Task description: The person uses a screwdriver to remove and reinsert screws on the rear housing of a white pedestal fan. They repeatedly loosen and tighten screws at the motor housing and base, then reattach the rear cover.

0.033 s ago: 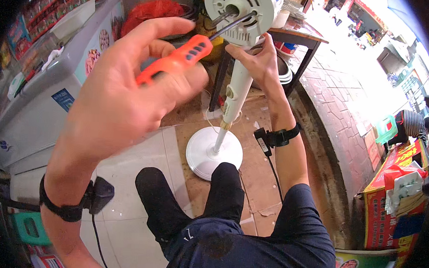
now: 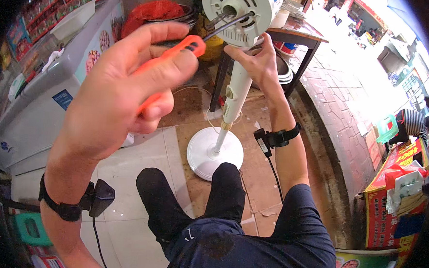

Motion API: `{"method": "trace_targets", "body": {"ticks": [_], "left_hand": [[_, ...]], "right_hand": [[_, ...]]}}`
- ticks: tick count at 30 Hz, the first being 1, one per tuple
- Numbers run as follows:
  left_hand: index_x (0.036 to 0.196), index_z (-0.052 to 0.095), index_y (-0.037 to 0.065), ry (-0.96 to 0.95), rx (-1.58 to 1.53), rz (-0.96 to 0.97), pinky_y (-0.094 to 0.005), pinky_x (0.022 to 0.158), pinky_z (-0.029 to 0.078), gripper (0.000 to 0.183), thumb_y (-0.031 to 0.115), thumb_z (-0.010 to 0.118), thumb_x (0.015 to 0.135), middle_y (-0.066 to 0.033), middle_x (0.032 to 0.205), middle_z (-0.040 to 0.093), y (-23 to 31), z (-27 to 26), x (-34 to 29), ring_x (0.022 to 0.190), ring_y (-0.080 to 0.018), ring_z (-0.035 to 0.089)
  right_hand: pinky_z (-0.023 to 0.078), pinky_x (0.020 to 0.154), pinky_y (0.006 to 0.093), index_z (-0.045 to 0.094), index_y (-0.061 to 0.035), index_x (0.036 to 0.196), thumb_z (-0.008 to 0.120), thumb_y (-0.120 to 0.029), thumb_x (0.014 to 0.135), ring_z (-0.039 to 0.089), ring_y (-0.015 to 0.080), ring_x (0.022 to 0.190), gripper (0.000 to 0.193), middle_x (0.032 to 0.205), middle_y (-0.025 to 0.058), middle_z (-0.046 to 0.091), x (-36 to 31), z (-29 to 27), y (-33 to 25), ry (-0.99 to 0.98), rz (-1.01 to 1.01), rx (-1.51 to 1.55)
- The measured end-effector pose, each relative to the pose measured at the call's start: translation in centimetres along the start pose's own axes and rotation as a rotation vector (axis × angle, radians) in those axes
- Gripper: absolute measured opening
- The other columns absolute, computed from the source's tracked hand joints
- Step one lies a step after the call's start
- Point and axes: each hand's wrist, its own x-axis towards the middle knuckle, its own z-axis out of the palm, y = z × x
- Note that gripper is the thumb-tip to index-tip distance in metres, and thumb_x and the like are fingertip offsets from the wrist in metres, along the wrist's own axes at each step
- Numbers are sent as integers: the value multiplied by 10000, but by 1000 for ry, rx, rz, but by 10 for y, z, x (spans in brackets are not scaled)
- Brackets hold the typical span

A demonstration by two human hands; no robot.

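A white pedestal fan without blades or grille stands before me, its motor housing (image 2: 262, 12) at the top of the view. My left hand (image 2: 105, 89) is closed round the orange handle of a screwdriver (image 2: 196, 45), thumb along its side and index finger lifted off. The screwdriver's metal shaft runs up to the right, its tip at the right side of the housing's face; what it meets is too small to make out. My right hand (image 2: 262, 63) grips the fan just below the housing, thumb in front. The upright pole (image 2: 237, 94) goes down to a round base (image 2: 198, 155) near my knees.
Behind the fan stands a dark wooden table (image 2: 302, 34) with metal pots beneath. A grey-white chest freezer (image 2: 36, 110) is at left, near a red net bag (image 2: 153, 12). Flattened cardboard (image 2: 265, 185) lies under the base. A kerb and paved street are at right.
My left thumb and fingers have shifted round the screwdriver handle, covering more of it. The fan's housing has moved very slightly left; my right hand stays on it.
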Motion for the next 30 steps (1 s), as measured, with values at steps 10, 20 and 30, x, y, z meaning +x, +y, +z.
{"method": "trace_targets", "body": {"ticks": [10, 20, 30], "left_hand": [[1422, 581, 90, 140, 475, 373, -331, 643, 539, 483, 74, 672, 948, -63, 1103, 641, -10, 28, -5, 805, -168, 620], [1471, 479, 24, -14, -209, -293, -168, 423, 302, 489, 206, 597, 1034, -94, 1138, 632, 8, 14, -3, 633, -40, 455], [1452, 541, 50, -41, -113, -151, -233, 543, 457, 476, 126, 601, 985, -100, 1147, 641, 8, 13, 10, 761, -97, 569]], "right_hand": [[549, 938, 347, 495, 75, 1299, 968, -383, 666, 691, 226, 1032, 914, 1132, 194, 722, -5, -1, -3, 15, -18, -25], [557, 917, 349, 523, 54, 1320, 956, -380, 702, 692, 218, 1013, 871, 1163, 187, 706, -6, -7, 0, -58, -61, 35], [526, 876, 298, 617, 21, 1347, 829, -616, 818, 651, 140, 979, 855, 1122, 82, 714, 12, -33, 7, -228, 34, 262]]}}
